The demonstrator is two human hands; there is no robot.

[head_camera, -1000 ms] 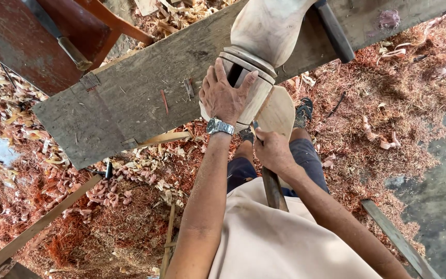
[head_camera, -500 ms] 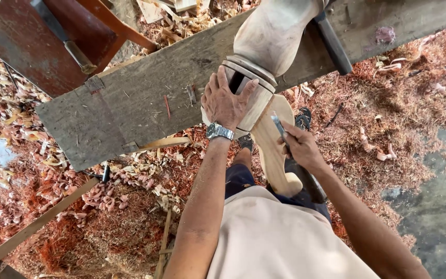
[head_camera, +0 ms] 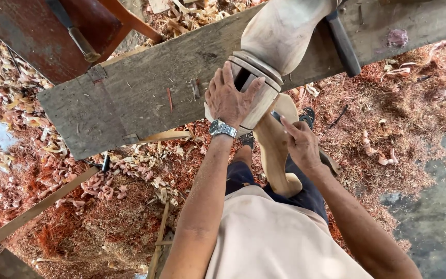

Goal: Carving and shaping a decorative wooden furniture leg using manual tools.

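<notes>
Two hands on the carved wooden leg (head_camera: 264,88): left hand (head_camera: 229,98) spread flat over its ringed collar, right hand (head_camera: 300,144) pinching a small blade (head_camera: 276,117) at its lower curve. Leg leans across the plank counter (head_camera: 130,98); wood shavings (head_camera: 104,181) cover the floor.

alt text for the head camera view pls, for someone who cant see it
A person's left hand presses on a carved wooden furniture leg lying over a worn plank, while the right hand holds a small tool against it. Wood shavings cover the ground.
</notes>
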